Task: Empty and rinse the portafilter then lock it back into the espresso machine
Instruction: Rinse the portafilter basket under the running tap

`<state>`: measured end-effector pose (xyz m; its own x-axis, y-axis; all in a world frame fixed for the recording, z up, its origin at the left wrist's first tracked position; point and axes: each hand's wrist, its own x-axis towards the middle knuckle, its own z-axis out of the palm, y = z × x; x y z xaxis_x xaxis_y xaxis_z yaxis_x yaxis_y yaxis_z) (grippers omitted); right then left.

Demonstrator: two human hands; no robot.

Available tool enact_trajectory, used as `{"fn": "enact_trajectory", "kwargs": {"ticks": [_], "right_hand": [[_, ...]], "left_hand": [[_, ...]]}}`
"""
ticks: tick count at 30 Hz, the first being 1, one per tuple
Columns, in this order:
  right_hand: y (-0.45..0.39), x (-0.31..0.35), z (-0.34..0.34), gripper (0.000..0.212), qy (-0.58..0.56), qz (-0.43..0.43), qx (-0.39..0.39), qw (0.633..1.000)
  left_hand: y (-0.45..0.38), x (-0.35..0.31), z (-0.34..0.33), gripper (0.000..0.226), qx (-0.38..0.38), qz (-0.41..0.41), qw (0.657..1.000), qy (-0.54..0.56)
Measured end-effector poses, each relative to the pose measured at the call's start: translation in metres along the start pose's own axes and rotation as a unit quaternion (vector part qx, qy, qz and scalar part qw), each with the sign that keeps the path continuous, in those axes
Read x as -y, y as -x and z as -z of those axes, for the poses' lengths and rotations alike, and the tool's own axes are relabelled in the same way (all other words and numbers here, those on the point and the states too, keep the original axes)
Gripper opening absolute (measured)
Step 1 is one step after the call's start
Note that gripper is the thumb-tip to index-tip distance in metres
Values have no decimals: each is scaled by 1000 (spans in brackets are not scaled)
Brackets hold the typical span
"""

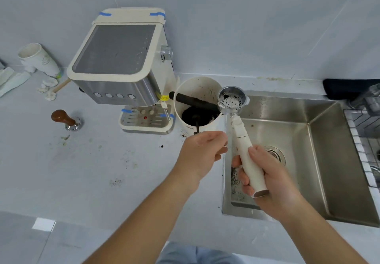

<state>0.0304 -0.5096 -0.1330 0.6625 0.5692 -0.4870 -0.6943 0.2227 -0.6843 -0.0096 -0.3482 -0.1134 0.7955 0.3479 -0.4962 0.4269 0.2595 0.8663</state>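
Note:
My right hand [265, 179] grips the white handle of the portafilter [233, 100], whose steel basket faces up with dark grounds still stuck inside. The basket hovers at the sink's far left corner, beside the rim of the white knock box [209, 84]. That box holds dark coffee grounds under a black bar. My left hand [202, 150] is curled around the knock box's near side, steadying it. The cream and steel espresso machine [123, 66] stands to the left of the knock box.
A steel sink [320, 152] with a round drain lies under my right hand. A wood-handled tamper [66, 119] sits on the grey counter at left. Paper cups [39, 58] and crumpled tissue lie far left. A wire rack [362, 132] borders the sink's right side.

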Motion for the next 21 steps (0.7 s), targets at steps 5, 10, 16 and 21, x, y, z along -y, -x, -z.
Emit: {"fn": "enact_trajectory", "kwargs": {"ticks": [5, 10, 16, 21], "right_hand": [[1, -15, 2, 11, 17, -2, -13, 1000], [1, -23, 3, 11, 42, 5, -34, 999], [7, -34, 19, 25, 81, -15, -69, 994], [10, -23, 47, 37, 107, -29, -59, 992]], "left_hand": [[-7, 11, -16, 27, 56, 11, 998, 39], [-9, 21, -19, 19, 57, -4, 997, 49], [-13, 40, -19, 13, 69, -11, 998, 8], [-15, 52, -39, 18, 71, -1, 997, 15]]}}
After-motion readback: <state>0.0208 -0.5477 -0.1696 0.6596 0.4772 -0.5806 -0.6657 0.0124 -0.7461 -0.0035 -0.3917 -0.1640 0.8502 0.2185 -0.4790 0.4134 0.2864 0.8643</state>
